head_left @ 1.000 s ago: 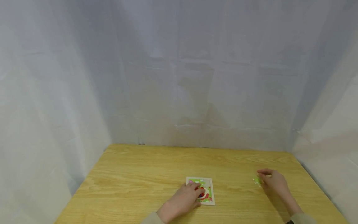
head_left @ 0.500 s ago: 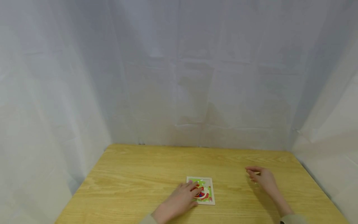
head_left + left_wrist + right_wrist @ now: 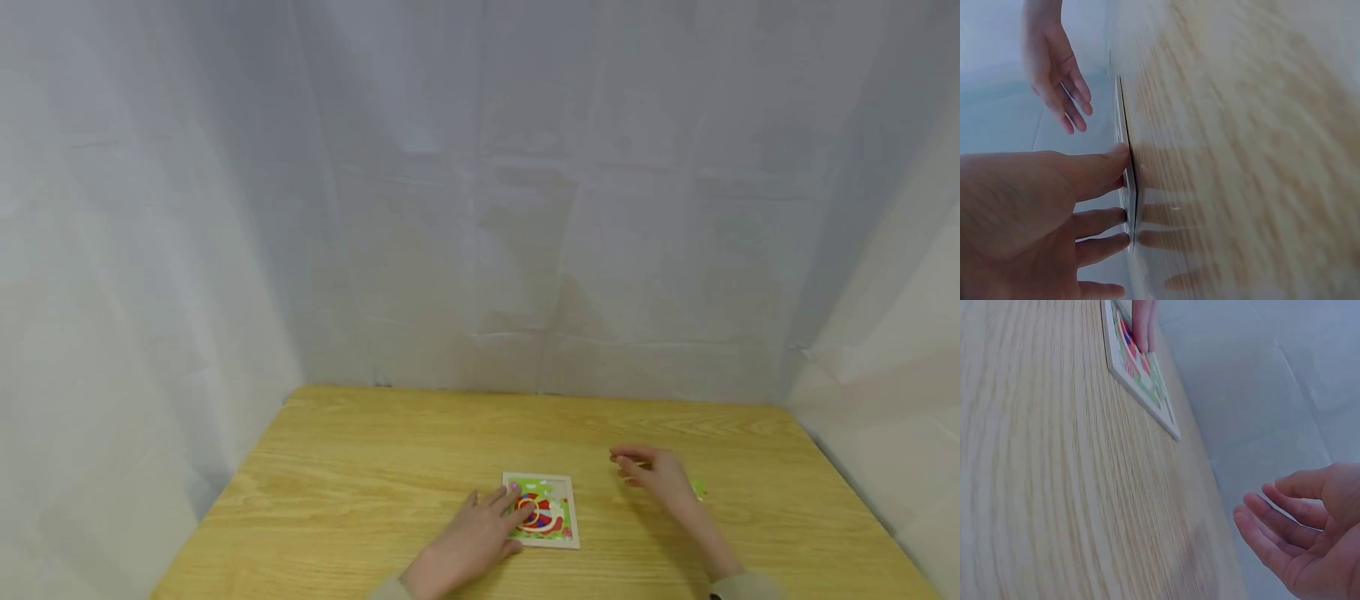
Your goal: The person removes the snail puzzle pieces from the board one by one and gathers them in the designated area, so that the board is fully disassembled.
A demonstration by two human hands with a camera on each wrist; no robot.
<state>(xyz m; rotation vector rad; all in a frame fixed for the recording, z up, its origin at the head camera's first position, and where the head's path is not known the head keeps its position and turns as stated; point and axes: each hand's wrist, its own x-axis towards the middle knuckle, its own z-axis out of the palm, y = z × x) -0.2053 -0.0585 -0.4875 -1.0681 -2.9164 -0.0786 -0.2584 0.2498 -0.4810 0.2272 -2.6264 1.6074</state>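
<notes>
The left hand [image 3: 468,542] lies relaxed, fingers spread over the left side of the wooden-framed jigsaw puzzle [image 3: 572,510], touching it. The right hand [image 3: 660,479] hovers above the surface [image 3: 390,450], fingers bent with thumb and index close together; no piece shows there, though I cannot tell whether something thin is pinched. A second ago it was at the green puzzle piece [image 3: 699,487]; now it hangs nearer the puzzle, leaving green visible beside its wrist. That reads as attention shifting from loose parts to the puzzle, whose upper right still shows a pale gap, so it seems unfinished. Pale sheeting [image 3: 450,250] hangs behind.
</notes>
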